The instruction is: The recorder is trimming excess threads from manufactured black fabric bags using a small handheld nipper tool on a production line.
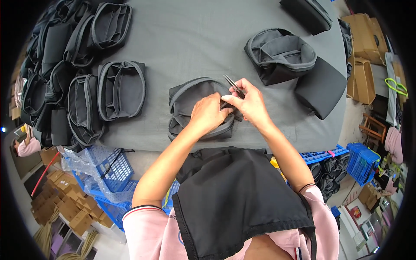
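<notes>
A black fabric pouch (190,97) with a dark grey rim lies unzipped on the grey table in front of me. My left hand (208,112) reaches over its near side, fingers bent and closed on the fabric towards the pouch's right part. Just beside it, my right hand (251,104) grips a small pair of metal thread snips (234,85), the blades pointing up and left, away from me. The right fingertips come close to the pouch's right rim. What lies between the two hands is partly hidden by the fingers.
On the left, many similar black pouches (78,95) are heaped, with one open pouch (122,91) at the heap's edge. Several more, including an open one (281,54), lie on the right. Blue plastic crates (113,169) stand below the table's near edge. Cardboard boxes (364,39) are at the far right.
</notes>
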Available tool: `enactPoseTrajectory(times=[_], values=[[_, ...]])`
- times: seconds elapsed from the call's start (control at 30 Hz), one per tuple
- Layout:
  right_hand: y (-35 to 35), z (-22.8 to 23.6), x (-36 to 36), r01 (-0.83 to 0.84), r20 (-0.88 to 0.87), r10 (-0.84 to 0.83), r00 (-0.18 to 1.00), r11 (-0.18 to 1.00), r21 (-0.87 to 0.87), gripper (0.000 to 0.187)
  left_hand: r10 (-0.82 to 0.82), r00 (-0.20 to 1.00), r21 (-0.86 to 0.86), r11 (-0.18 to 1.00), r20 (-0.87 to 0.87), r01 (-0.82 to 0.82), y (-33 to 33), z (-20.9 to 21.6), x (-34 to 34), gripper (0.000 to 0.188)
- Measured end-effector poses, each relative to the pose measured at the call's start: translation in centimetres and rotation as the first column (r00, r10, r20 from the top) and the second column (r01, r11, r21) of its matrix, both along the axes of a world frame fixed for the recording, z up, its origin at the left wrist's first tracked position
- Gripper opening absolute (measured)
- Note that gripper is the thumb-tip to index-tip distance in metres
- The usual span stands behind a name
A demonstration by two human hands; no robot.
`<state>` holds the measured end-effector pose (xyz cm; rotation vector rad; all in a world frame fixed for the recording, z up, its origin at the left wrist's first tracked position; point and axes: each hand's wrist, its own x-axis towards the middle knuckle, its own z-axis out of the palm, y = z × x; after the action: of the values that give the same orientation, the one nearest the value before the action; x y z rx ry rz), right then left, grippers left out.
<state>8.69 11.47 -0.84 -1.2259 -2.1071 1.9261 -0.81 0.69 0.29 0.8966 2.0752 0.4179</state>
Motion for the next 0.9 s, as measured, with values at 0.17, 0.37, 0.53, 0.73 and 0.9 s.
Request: enactPoseTrajectory(times=[0.17, 0.37, 0.53, 0.73, 0.9], values=[[-0.2, -0.8, -0.6, -0.053, 0.013, 0.052, 0.999, 0.992, 0.113, 0.037, 0.019, 0.998, -0.009, 1.0, 0.063, -0.019, -0.4, -0.2, 0.0, 0.041], [-1.5, -1.5, -0.6, 0.026, -0.055, -0.008, 0.998, 0.942, 0.336, 0.021, 0.116, 0.979, 0.074, 0.989, 0.165, -0.13, -0.3, 0.2, 0.7, 0.041], [-1.5, -1.1, -0.1, 0.068, -0.177, 0.078, 0.981, 0.72, 0.691, 0.017, 0.011, 0.999, 0.076, 0.997, -0.038, -0.008, 0.8, -0.1, 2.5, 0.034], [-0.5, -0.1, 4.7, 0.348, -0.302, -0.284, 0.91, 0.919, 0.184, 0.025, -0.203, 0.966, -0.032, 0.979, -0.159, 0.201, 2.2, 0.1, 1.5, 0.041], [-2.5, -1.2, 8.5, 0.243, -0.083, -0.231, 0.97, 0.947, 0.208, 0.028, -0.038, 0.978, 0.194, 0.981, 0.205, -0.002, 0.1, 0.1, 0.1, 0.041]])
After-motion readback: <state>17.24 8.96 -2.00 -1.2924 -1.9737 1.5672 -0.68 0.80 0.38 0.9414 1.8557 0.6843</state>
